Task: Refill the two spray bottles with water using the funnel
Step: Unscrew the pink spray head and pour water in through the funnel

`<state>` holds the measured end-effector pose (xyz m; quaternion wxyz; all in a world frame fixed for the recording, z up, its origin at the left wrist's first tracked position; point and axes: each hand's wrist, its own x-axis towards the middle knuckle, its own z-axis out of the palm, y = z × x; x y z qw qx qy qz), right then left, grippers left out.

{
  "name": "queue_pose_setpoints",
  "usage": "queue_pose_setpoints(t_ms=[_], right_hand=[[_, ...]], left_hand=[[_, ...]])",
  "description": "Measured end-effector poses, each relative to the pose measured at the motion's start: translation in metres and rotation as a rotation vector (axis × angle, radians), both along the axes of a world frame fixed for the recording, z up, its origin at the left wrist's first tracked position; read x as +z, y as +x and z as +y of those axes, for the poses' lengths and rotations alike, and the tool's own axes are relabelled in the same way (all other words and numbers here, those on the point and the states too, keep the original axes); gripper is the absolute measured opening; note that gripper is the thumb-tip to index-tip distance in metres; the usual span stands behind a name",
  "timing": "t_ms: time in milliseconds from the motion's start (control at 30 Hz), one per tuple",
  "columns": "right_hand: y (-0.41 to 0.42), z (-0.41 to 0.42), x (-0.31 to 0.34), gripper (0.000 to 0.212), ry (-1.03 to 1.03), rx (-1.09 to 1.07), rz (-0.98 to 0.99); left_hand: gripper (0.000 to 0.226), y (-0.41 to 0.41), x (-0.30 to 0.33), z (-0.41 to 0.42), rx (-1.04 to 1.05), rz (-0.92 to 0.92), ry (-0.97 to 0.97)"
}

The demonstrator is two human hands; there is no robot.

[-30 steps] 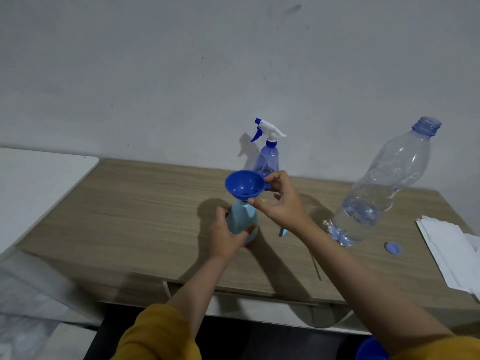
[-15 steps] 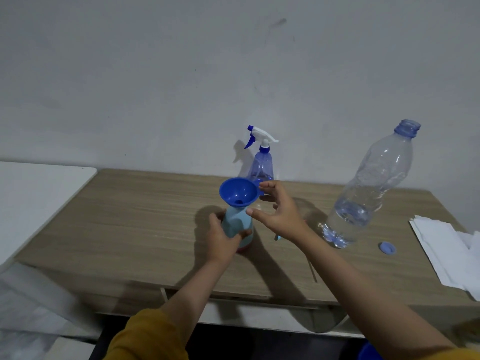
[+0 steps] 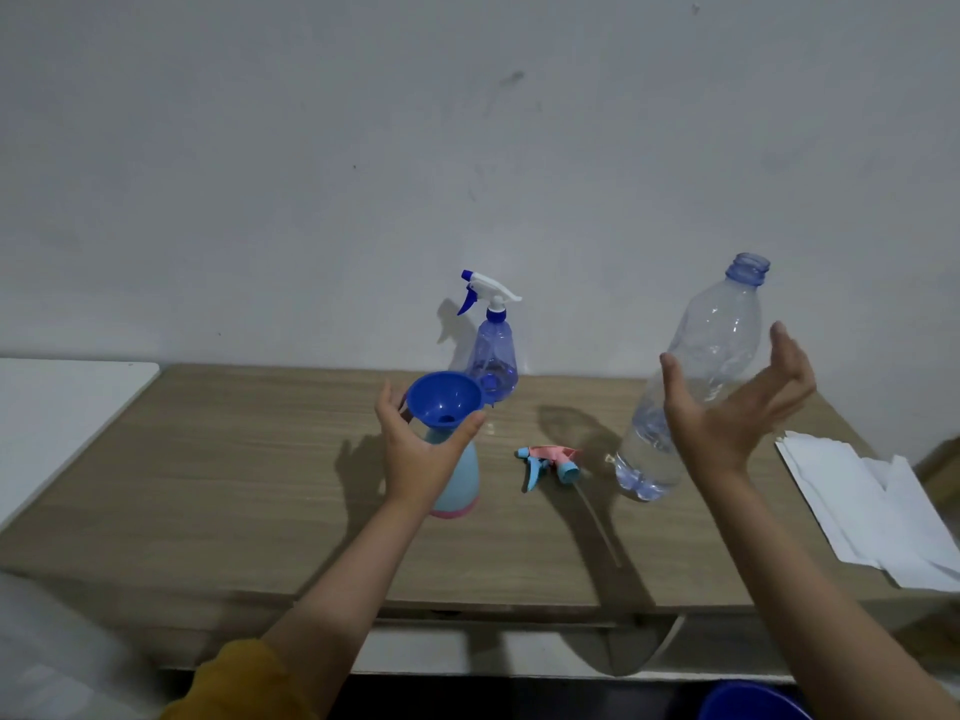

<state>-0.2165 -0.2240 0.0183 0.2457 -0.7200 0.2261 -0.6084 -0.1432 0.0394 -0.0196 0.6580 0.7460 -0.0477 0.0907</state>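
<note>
Funnel (image 3: 443,402) seated upright in pale spray bottle (image 3: 457,478) on counter (image 3: 234,485), left hand (image 3: 421,449) gripping its neck. Right hand (image 3: 727,407), fingers spread, just beside upright water bottle (image 3: 691,376), to the funnel's right.

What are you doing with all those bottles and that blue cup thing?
A person is getting ready to pour water into a spray bottle. The left hand holds the light blue spray bottle on the wooden table, with a blue funnel sitting in its neck. Its spray top lies on the table beside it. The right hand is open, reaching for the big uncapped water bottle, which is partly full. A second spray bottle, with its top on, stands by the wall.
</note>
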Motion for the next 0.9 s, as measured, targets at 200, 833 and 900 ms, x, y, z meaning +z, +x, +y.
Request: queue_pose_setpoints(t_ms=[200, 833, 900], right_hand=[[0.014, -0.029, 0.021, 0.108, 0.006, 0.207, 0.099], [0.017, 0.013, 0.059, 0.099, -0.29, 0.483, 0.305], [0.017, 0.025, 0.072, 0.098, -0.328, 0.507, 0.384]], left_hand=[[0.094, 0.004, 0.004, 0.003, -0.028, 0.029, -0.019], [0.074, 0.008, -0.001, 0.006, -0.061, -0.028, -0.046], [0.074, 0.009, -0.002, 0.007, -0.065, -0.033, -0.047]])
